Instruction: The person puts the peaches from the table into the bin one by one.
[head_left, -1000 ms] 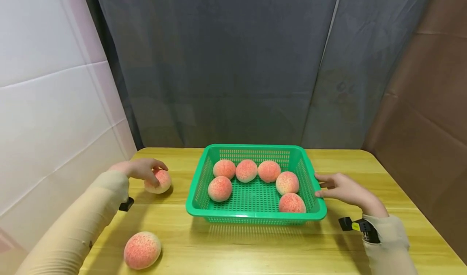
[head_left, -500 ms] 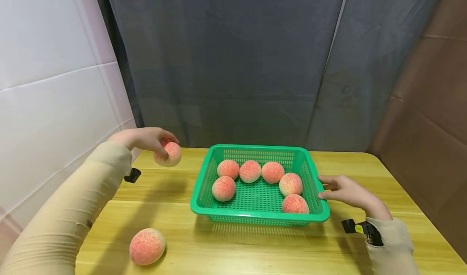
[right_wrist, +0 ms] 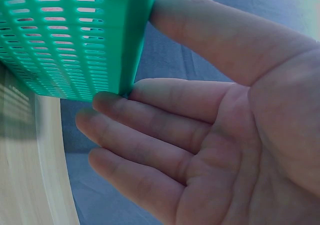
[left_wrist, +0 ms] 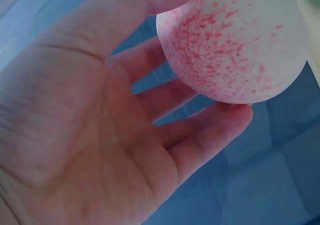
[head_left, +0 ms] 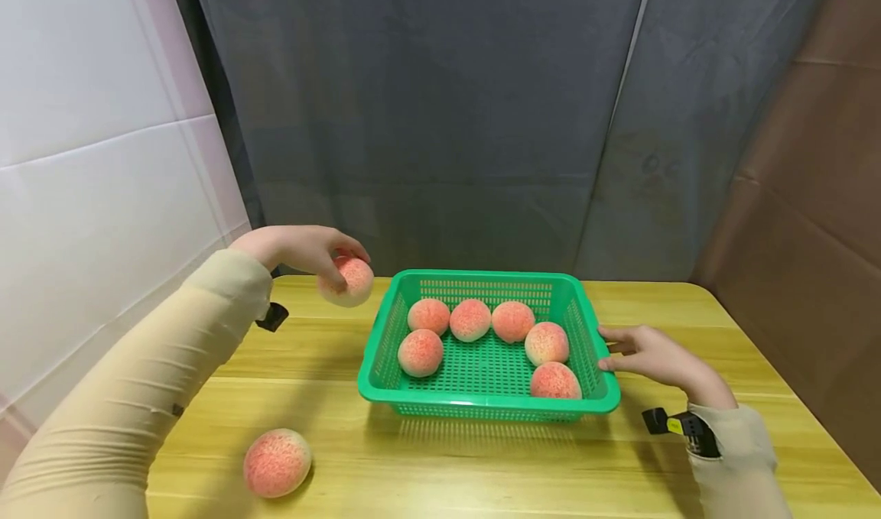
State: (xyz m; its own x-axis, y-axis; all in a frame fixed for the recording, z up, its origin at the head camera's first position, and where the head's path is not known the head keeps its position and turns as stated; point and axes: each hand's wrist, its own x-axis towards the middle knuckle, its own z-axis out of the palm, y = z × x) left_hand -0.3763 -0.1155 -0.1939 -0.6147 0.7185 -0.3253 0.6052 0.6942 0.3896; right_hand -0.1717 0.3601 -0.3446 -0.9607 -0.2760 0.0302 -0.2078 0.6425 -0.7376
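In the head view my left hand (head_left: 307,250) holds a pink-and-cream peach (head_left: 352,280) in the air, left of the green plastic basket (head_left: 487,403). The left wrist view shows thumb and fingertips gripping this peach (left_wrist: 235,50) away from the palm. My right hand (head_left: 657,358) touches the basket's right rim with thumb and fingertips. Seen from the right wrist, its fingers (right_wrist: 145,145) are nearly straight, and the thumb rests at the rim's edge. Several peaches lie in the basket, along its left, back and right sides, including one peach (head_left: 471,320) at the back.
Another peach (head_left: 277,462) lies on the wooden table (head_left: 440,473) near the front left. A dark grey cloth (head_left: 427,121) hangs behind the table. White panels (head_left: 103,167) stand on the left, and a brown cloth (head_left: 805,221) on the right.
My left hand has lifted the peach off the table and carried it up and rightward, closer to the basket. The right hand stays at the basket's rim.
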